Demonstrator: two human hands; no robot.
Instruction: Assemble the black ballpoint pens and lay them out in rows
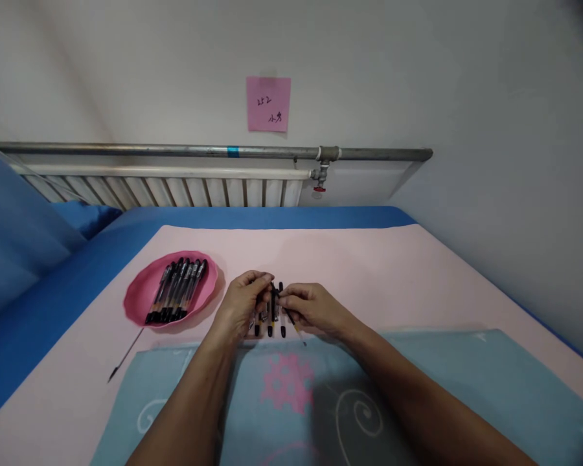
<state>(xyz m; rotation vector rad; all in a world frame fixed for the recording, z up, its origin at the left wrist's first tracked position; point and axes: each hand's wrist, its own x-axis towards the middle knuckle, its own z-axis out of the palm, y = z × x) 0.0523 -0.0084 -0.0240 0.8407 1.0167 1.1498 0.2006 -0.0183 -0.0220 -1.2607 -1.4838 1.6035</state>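
Note:
My left hand (pixel 247 299) is closed, with thumb and fingertips pinching something small and dark that the fingers mostly hide. Close beside it, my right hand (pixel 315 307) grips a slim pen (pixel 294 321), its bare tip slanting down toward the blue cloth. Between and under both hands lie several black-capped gel pens (pixel 282 327), side by side on the pink surface. To the left, a pink scalloped dish (pixel 132 299) holds a row of similar clear-barrelled pens (pixel 177 291) with black caps.
A thin refill-like stick (pixel 125 356) lies below the dish. Blue patterned cloth (pixel 447 382) covers the near part of the pink tabletop (pixel 369 265). Beyond the far edge are a radiator (pixel 175 189), a metal pipe (pixel 175 151) and a pink note (pixel 268 104) on the wall.

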